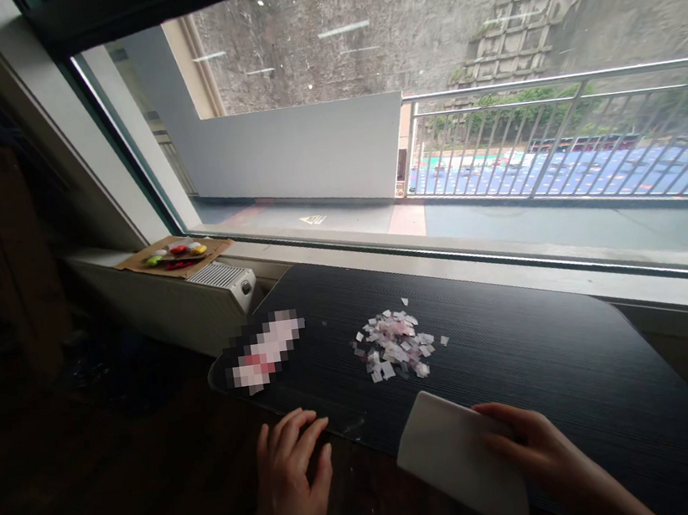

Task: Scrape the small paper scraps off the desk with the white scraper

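My right hand (524, 445) grips a pale, box-like object (455, 454) with rounded corners, thumb and fingers closed on its right side. It is tilted at the front edge of the black table (519, 336), and its inside cannot be made out. My left hand (293, 471) is at the front edge further left, fingers stretched out and slightly apart, holding nothing. Beyond both hands, a loose heap of small white and pinkish paper scraps (397, 343) lies on the tabletop, a few scraps apart from it.
A blurred-out pinkish-white item (268, 352) lies at the table's left end. Left of the table stands a low ledge with a vent grille (220, 278); colourful small items (178, 252) rest there on brown board (135, 261). A large window runs along the far side.
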Motion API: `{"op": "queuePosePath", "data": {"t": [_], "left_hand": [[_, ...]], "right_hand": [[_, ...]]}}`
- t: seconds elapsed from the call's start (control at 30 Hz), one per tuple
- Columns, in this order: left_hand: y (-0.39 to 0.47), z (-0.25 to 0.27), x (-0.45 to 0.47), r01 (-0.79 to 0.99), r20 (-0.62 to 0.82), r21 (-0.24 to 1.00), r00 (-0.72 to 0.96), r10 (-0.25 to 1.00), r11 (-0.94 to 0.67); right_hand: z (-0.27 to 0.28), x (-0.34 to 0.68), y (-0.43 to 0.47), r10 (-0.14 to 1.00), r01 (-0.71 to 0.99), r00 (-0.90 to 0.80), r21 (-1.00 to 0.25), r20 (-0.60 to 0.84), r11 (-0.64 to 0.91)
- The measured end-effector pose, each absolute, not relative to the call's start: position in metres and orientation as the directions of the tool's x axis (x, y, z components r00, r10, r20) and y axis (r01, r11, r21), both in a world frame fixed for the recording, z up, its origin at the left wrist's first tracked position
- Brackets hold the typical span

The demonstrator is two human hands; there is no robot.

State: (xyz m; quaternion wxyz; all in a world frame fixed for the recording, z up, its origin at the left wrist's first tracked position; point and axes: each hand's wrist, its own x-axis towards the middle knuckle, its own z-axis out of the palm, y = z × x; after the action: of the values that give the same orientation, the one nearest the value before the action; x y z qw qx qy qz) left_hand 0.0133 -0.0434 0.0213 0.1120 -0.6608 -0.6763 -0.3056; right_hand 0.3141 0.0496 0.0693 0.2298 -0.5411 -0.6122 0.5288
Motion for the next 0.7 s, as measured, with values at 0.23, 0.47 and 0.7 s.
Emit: {"op": "queuePosePath", "data": {"t": [0.23,0.47,0.7], "left_hand": [[-0.042,0.02,0.015,0.961,0.563,0.27,-0.109,0.819,-0.058],[-0.045,0.018,0.011,0.969,0.568,0.236,-0.075,0.82,-0.074],[-0.047,0.016,0.01,0.967,0.581,0.246,-0.091,0.809,-0.068]], "right_hand": [[0.074,0.32,0.066,0.997,0.612,-0.076,-0.791,-0.029,0.023],[0.077,0.297,0.083,0.996,0.63,-0.089,-0.773,0.022,0.074],[0.088,0.301,0.079,0.995,0.682,-0.094,-0.726,0.035,0.09]]}}
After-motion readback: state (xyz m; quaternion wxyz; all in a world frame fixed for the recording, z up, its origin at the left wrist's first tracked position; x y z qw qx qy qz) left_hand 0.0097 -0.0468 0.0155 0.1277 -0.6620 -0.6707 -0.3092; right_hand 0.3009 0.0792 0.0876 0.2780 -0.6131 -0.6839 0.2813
